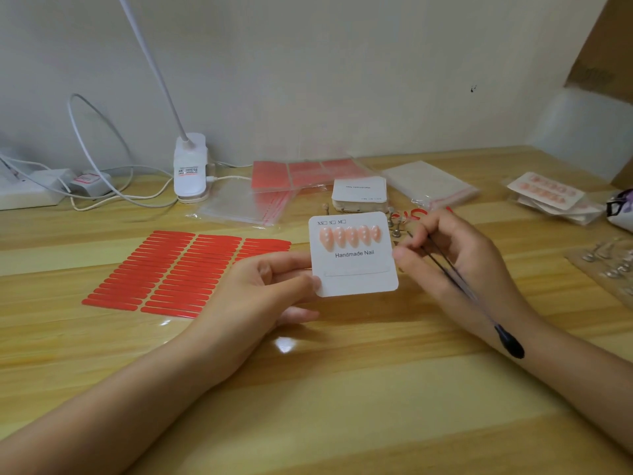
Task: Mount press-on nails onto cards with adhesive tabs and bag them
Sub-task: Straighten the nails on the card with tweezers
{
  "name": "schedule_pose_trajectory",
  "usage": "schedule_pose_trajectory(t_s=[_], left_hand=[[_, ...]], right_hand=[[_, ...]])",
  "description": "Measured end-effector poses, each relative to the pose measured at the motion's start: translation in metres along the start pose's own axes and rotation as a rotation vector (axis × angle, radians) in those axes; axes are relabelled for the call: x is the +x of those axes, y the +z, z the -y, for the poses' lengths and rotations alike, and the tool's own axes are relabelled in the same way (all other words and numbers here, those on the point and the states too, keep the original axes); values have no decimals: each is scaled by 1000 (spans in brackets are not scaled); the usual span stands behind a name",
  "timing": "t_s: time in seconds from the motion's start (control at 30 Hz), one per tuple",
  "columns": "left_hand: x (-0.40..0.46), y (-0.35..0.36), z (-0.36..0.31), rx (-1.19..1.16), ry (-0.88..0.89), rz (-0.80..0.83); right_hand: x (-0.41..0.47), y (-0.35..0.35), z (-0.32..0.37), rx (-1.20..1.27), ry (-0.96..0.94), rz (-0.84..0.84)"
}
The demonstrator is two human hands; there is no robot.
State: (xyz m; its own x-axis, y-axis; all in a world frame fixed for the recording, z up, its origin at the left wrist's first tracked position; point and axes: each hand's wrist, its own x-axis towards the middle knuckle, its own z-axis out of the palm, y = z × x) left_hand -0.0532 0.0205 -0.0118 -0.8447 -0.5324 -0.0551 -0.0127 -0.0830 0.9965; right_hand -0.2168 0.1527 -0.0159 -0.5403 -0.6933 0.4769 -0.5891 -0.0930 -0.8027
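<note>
White card (356, 279) held upright above the table, printed "Handmade Nail". Five pink nails (350, 235) sit in its top row. A clear tab strip (356, 270) lies below the print.

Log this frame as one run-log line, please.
step: mounting nails | left hand: holds card | right hand: holds tweezers | top row: five nails | lower tab strip: bare

Five pink nails (350, 236) sat in one row on the single card (354, 265) pinched by the left hand's fingers (291, 269). One pair of black tweezers (459, 286) lay across the right hand's fingers (442, 234). Left of the left-hand fingers, one sheet of red adhesive tabs (178, 272) showed three columns.
</note>
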Motion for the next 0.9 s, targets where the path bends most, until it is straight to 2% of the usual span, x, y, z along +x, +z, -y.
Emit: schedule_pose_trajectory(t_s=[0.27,0.37,0.5,0.67,0.77,0.9], left_hand=[[-3,3,-2,25,35,-21],[-5,1,-5,97,109,-55],[-8,-6,-6,343,285,-73],[-8,-11,-1,892,577,-97],[-9,-12,-2,1069,610,-29],[-11,-13,-3,1193,608,80]], right_hand=[[-2,2,-3,116,20,38],[-2,1,-5,132,31,36],[-2,0,-6,113,47,63],[-5,0,-3,-22,31,162],[-6,1,-2,-157,-11,225],[-6,2,-4,-257,-59,258]])
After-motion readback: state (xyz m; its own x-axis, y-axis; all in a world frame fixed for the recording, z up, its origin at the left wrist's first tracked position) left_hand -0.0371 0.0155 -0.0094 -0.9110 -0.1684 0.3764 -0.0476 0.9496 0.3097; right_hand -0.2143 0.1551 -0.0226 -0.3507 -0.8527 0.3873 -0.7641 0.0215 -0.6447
